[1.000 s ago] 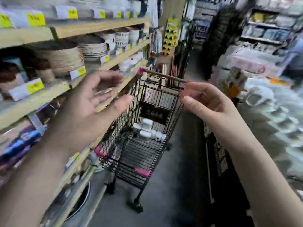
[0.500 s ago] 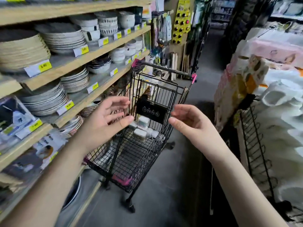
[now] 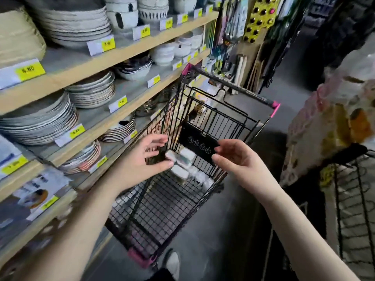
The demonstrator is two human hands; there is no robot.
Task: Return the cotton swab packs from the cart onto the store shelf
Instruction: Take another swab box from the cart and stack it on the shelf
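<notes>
Mid-frame, left hand (image 3: 140, 161) and right hand (image 3: 238, 162) are spread, holding nothing — cup the cotton swab packs (image 3: 179, 173) squarely, lifting clear of the cart (image 3: 162, 216).

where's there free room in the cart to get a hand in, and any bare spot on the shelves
Cart: the near mesh floor is bare, from the cotton swab packs clustered at the far end back to the pink corner bumper. Shelves: crowded with plate stacks and bowls; only narrow grey strips show beside the price tags.
</notes>
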